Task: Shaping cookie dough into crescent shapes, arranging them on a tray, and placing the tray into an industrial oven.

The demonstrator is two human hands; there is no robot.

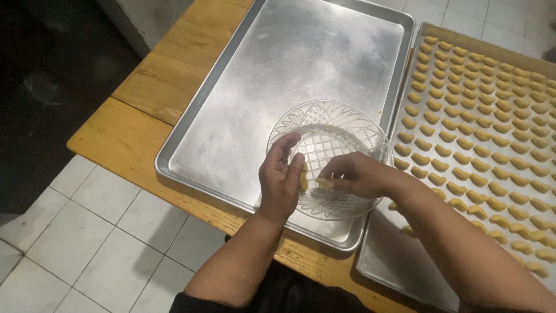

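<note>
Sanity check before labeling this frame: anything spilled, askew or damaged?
Nothing stands out. The glass bowl sits upright on the bare metal tray, both hands at a small piece of dough inside it. The crescent dough pieces lie in tidy rows on the second tray. No spills visible.

Yellowish dough bit above glass bowl

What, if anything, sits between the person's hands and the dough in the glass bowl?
Nothing visible. The left hand and right hand are both inside the glass bowl, and the right fingertips already pinch the small dough piece. The bowl rests on the bare metal tray.
</note>
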